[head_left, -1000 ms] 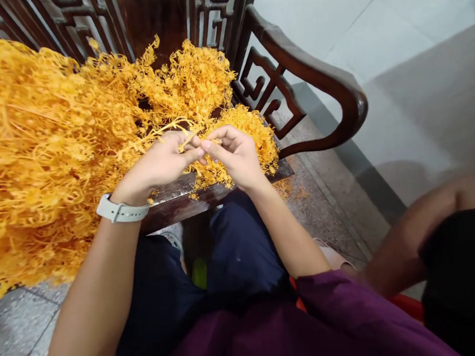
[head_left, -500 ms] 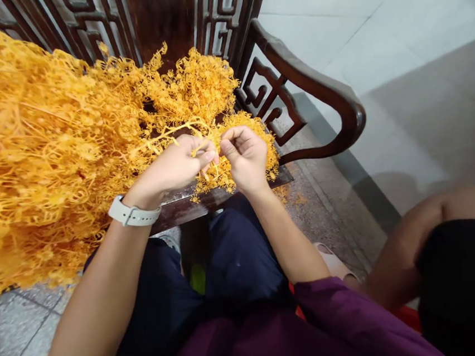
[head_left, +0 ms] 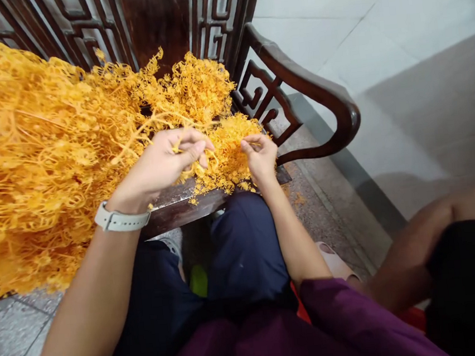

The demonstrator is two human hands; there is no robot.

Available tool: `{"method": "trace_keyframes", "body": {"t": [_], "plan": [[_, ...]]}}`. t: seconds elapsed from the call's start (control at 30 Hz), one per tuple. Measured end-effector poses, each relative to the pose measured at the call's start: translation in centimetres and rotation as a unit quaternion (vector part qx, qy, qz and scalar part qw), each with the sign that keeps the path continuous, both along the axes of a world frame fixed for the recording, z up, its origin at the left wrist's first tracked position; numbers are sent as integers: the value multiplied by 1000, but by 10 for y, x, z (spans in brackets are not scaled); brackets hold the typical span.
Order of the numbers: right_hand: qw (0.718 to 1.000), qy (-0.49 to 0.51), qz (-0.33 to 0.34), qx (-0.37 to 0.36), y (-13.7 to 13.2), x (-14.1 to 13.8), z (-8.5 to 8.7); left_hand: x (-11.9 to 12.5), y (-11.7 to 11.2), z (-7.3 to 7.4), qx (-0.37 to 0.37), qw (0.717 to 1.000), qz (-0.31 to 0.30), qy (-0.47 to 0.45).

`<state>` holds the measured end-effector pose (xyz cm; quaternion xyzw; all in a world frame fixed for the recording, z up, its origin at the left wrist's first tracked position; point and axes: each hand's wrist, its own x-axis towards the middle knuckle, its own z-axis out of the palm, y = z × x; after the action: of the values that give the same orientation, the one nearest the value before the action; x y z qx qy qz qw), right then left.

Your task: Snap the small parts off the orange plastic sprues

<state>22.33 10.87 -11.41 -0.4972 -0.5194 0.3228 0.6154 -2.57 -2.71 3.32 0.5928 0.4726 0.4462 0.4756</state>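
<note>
Yellow sprig (head_left: 154, 119) in my left hand (head_left: 167, 158): its stem arches above my knuckles, over the bench (head_left: 182, 213), near the middle of the front edge. My left thumb and fingers are closed on its thin shoots. My right hand (head_left: 263, 156) is apart from it, over the small mound (head_left: 230, 152) by the bench's front right corner; the thumb and fingertips are drawn near each other, but I cannot tell whether a bit is between them. The large heap (head_left: 38, 163) spreads along the bench to my left, past its front edge. I take the step in hand to be picking the sprig apart by its shoots. To my mind, the next move calls for a steady left grip and a fine right-hand pinch, close to the stem.
</note>
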Motion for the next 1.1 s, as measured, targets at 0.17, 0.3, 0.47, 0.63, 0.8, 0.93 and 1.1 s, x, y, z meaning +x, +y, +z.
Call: {"method": "trace_keyframes", "body": {"t": [0.17,0.3,0.47,0.63,0.8,0.93,1.1], "plan": [[991,-127,-4,38,-8,-6,3,4,12,-13,-71,988,95,-103],[990,-126,33,61,-28,-16,33,11,11,-13,-73,976,118,-165],[961,35,274,-7,-80,-39,76,19,12,-19,-101,946,165,-259],[919,15,395,-1,-106,-54,82,26,17,-29,-144,905,215,-338],[930,-66,352,81,-104,-59,77,39,15,-35,-175,895,229,-341],[945,8,325,23,-98,-63,77,45,14,-36,-146,933,220,-244],[938,200,268,-90,-85,-58,77,40,11,-22,-142,968,141,-150]]}}
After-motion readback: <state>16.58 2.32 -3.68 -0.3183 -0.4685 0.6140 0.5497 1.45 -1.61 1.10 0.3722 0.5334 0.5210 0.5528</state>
